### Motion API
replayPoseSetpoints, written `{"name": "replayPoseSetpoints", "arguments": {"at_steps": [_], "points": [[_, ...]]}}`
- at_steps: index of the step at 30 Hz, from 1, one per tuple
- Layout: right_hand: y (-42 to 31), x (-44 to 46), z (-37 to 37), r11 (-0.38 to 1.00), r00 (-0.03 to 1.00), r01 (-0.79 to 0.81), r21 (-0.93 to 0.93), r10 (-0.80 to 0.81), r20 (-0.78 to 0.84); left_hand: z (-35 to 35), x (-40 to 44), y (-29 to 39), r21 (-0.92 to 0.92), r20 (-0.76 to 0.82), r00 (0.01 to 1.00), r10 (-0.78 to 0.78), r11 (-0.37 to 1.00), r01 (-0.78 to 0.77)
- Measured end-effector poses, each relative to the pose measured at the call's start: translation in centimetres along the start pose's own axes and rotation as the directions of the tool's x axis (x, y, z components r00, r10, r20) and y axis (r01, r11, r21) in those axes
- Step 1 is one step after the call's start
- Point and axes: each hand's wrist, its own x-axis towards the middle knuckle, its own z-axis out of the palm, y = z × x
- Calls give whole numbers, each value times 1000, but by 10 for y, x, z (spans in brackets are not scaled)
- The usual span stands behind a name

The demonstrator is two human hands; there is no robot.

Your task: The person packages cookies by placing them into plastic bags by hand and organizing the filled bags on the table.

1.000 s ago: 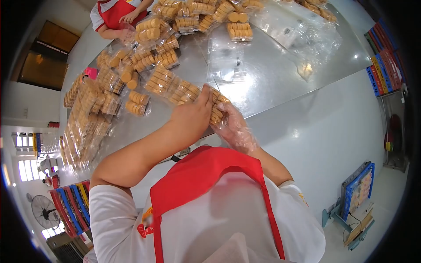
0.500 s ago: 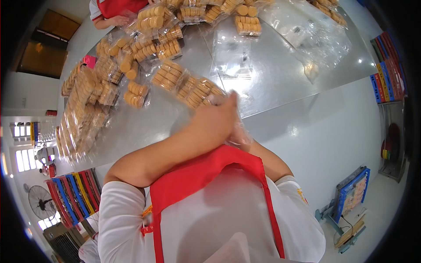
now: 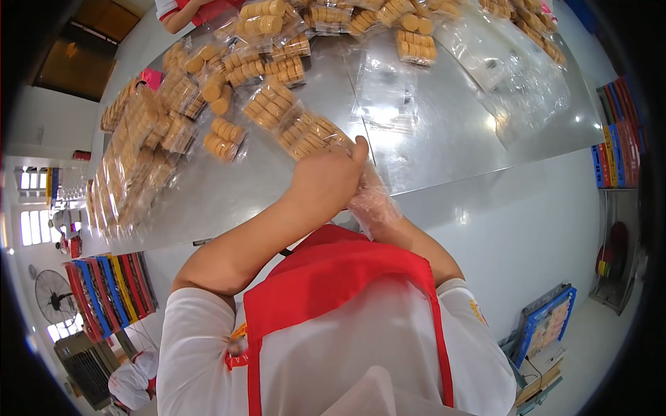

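Observation:
My left hand (image 3: 327,179) is bare and closed, thumb raised, at the near end of a clear bag of round tan biscuits (image 3: 312,135). What its curled fingers hold is hidden from view. Against it, on the right, lies my right hand (image 3: 374,201), covered by a loose clear plastic glove; its fingers are mostly hidden behind the left. Another bag of biscuits (image 3: 269,104) adjoins the first one on the far side. A smaller biscuit pack (image 3: 224,139) lies to the left on the metal table (image 3: 201,201).
Piled biscuit packs (image 3: 135,159) cover the table's left side, with more along the far edge. Flat clear bags (image 3: 386,90) and a large plastic sheet (image 3: 510,76) lie at right. Across the table stands a person in a red apron (image 3: 208,10). Crates (image 3: 111,295) stand lower left.
My view has shifted slightly, and the table contents appear a little further right. My left hand has turned and lowered a little, its thumb now upright. Both hands stay together by the biscuits.

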Motion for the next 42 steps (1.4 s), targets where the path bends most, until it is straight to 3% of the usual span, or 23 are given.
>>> {"name": "replayPoseSetpoints", "arguments": {"at_steps": [4, 9, 13, 16, 19, 21, 23, 25, 27, 28, 29, 31, 34, 35, 36, 37, 38, 40, 41, 42], "points": [[3, 1, 4, 1000, 1000, -3, 6, 3, -3, 3, -1, 4, -56, -6, 990, 141, 988, -141], [-5, -2, 6, 982, 994, -88, 167, 98, -52, -1, -7, -7, -82, -49, 994, 94, 992, -98], [6, -18, -6, 932, 906, -209, 295, 298, -302, -6, -14, -6, -17, -189, 961, 203, 978, -209], [17, -20, -18, 949, 920, -198, 246, 267, -287, 4, -16, 4, 150, -60, 991, 121, 982, -111], [-11, -10, 2, 862, 864, -328, 388, 440, -247, 13, -10, 16, 374, -96, 995, -27, 925, 61], [5, 2, -7, 851, 921, -252, 460, 357, -156, 26, -11, 16, 346, -97, 995, -39, 935, 71], [15, 7, 0, 934, 907, -173, 313, 275, -319, 25, -11, 15, 331, -67, 998, -17, 943, 38], [17, 16, 40, 977, 753, -185, -102, 74, -654, 13, -12, 14, 324, -11, 999, 38, 946, -32], [18, 22, 78, 822, 537, -324, -468, -247, -807, 15, -14, 10, 275, -8, 991, 130, 954, -123], [19, 23, 84, 681, 429, -426, -595, -426, -796, 16, -14, 9, 249, -10, 985, 174, 954, -166], [22, 24, 83, 643, 399, -423, -638, -500, -768, 16, -14, 12, 255, 39, 981, 189, 947, -193], [34, 27, 73, 617, 410, -411, -671, -532, -741, 13, -14, 18, 264, 137, 967, 217, 932, -246], [47, 31, 55, 529, 438, -370, -764, -626, -646, 8, -15, 8, 143, 73, 974, 212, 965, -221], [42, 28, 46, 605, 583, -340, -720, -465, -666, 3, -18, 7, 83, 85, 980, 181, 979, -188], [16, 14, 10, 764, 831, -331, -554, -42, -554, -4, -20, 7, 26, 95, 984, 149, 988, -152], [1, 9, 0, 817, 917, -320, -480, 139, -375, -12, -21, 6, -30, 99, 988, 119, 993, -116], [-14, 3, -10, 847, 936, -352, -399, 310, -169, -21, -20, 0, -87, 38, 995, 97, 992, -94], [-36, -13, 4, 852, 962, -257, -456, 270, -39, -39, -22, -23, -218, -67, 997, 47, 974, -61], [-53, -14, 15, 690, 991, 96, -717, 5, 137, -53, -21, -38, -259, -130, 991, 9, 965, -43], [-80, -8, 33, 371, 902, 431, -823, -188, 388, -70, -15, -56, -296, -197, 980, -32, 955, -28]]}}
